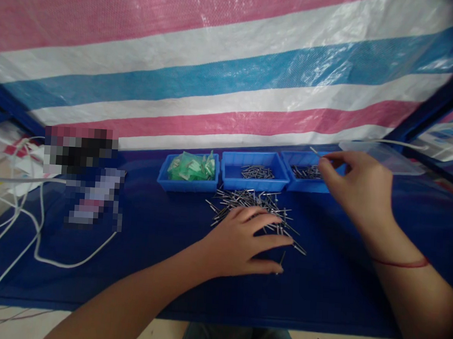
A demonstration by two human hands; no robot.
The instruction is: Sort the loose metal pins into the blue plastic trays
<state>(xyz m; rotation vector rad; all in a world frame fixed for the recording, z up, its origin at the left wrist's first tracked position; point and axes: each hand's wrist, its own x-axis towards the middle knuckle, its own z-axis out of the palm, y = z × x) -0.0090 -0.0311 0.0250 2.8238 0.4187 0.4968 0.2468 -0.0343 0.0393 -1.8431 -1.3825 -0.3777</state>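
Note:
A heap of thin metal pieces that look like blind rivets (248, 197) lies on the blue table. My left hand (241, 239) rests palm down over the near part of the heap, fingers spread. By its thumb is a single rivet (283, 259), partly hidden. My right hand (358, 185) is raised over the right-hand blue bin (292, 183), pinching one rivet (314, 151) between thumb and fingertips. More rivets (305, 171) lie in that bin, partly covered by the hand. The middle blue bin (254, 184) holds a smaller pile of rivets (257, 172).
A left blue bin (187, 186) contains green plastic packets (192, 166). White cables (38, 240) run across the table's left side near blurred-out items. A clear plastic lid (384, 157) lies at the back right. A striped tarp (216, 87) hangs behind the table.

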